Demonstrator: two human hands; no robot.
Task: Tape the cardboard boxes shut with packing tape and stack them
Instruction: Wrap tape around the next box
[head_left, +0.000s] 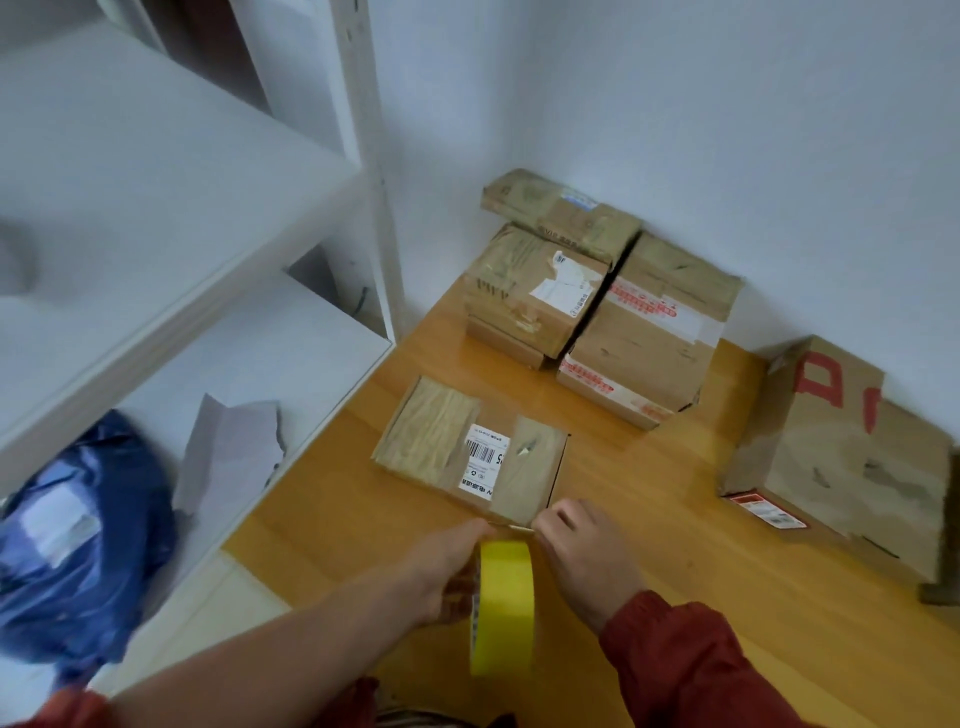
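Down on the wooden floor (675, 545) now, and the left hand (447, 566) has the yellow tape roll (506, 603) gripped, fingers curled round its far side, while the right hand (587, 551) pinches the free end of the tape, a thin strip stretched taut between the two hands. The target looks to be the flat box (470, 449) with the barcode label, lying on the floor just ahead of both hands, its near corner almost touching the strip. Its long axis runs from upper left down to lower right, so the tape line sits roughly across the near end. The right hand is a touch nearer that corner, the left only slightly further back. My read: the strip has to travel forward and down onto the box top, with the roll trailing behind. Now the count: one tape roll, one flat box in front. Against the wall behind it is a cluster of four boxes, possibly more: a big one with red-printed tape (654, 332), a squarer one with a torn white label (535, 291) resting on a thinner box, and a slim one (561, 215) at the back. One more large box with red lettering (841, 447) sits well apart to the right. White shelving (171, 218) on the left holds a blue bag (78, 540).
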